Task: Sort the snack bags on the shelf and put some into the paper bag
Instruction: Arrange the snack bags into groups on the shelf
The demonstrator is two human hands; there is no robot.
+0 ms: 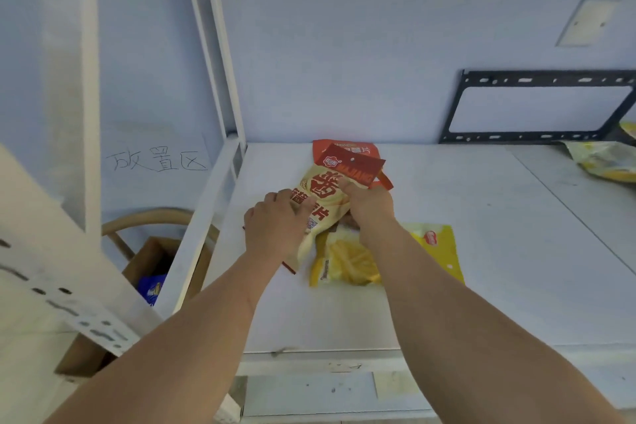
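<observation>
Both hands, left hand (275, 227) and right hand (370, 205), grasp the cream snack bag (323, 196) with curled fingers, lifting it off the shelf (481, 268), probably for the paper bag (151, 262) at left.

bare shelf (481, 286) right of yellow bag (437, 251), upright post (220, 62) left

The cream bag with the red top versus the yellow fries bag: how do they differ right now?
The cream bag is held in both hands, left hand at its lower end, right hand near its red top; the yellow fries bag lies flat on the shelf, untouched. The cream bag bears large red characters; the yellow fries bag pictures fries. The cream bag partly overlaps the yellow fries bag. Both are snack bags.
</observation>
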